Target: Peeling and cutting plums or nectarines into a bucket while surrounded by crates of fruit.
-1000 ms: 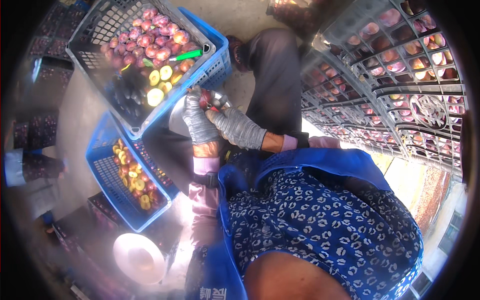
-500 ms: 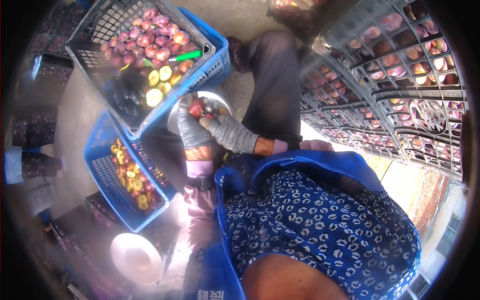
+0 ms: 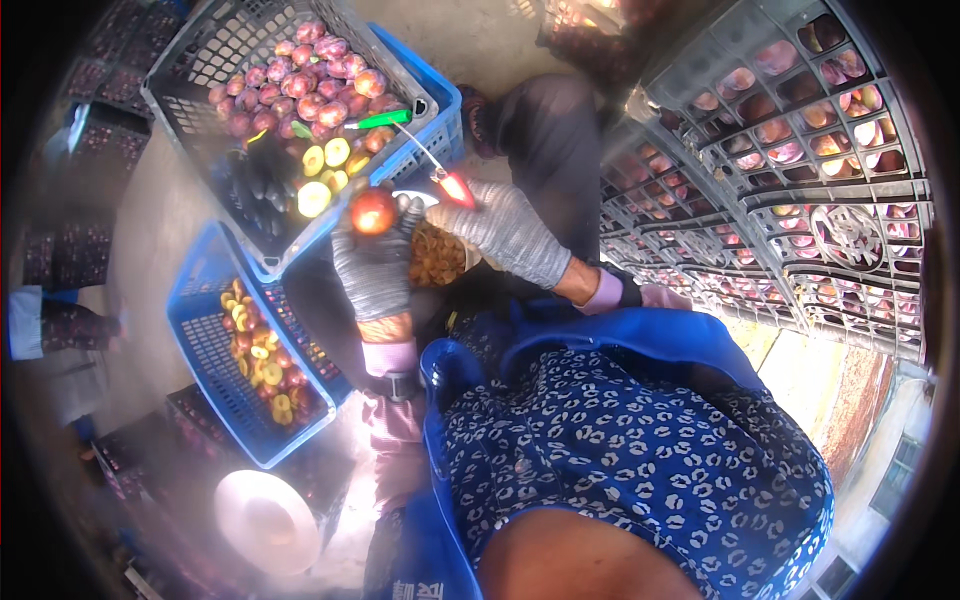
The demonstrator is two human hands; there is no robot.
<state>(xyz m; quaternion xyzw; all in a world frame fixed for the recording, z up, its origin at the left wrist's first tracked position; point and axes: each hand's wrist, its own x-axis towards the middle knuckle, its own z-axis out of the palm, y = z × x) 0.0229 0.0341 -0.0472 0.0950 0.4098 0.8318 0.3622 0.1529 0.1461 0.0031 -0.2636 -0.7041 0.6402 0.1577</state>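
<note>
My left hand [image 3: 370,268], in a grey knit glove, is closed around a whole dark red plum [image 3: 373,211] held near its fingertips. In my right hand [image 3: 505,232], gloved alike, is a small red-handled knife [image 3: 455,188]. Its thin blade points up and left, apart from the plum. Below and between the hands sits a pale bowl with a heap of brownish plum pits [image 3: 437,258], partly hidden by the gloves. Beyond them, a grey crate [image 3: 285,262] holds whole plums [image 3: 310,85], several cut yellow halves [image 3: 314,198], a green-handled knife [image 3: 380,119] and dark gloves [image 3: 262,180].
To the left stands a blue basket [image 3: 205,285] of cut plums [image 3: 265,365]. A white round stool or lid [image 3: 268,522] is at the lower left. Stacked dark crates [image 3: 765,190] full of plums rise close on the right. A blue apron [image 3: 640,335] covers my lap.
My hands have moved apart from over the bowl. The right hand has swung right with the knife's blade raised; the left has moved slightly left, holding the plum up. The pits now show.
</note>
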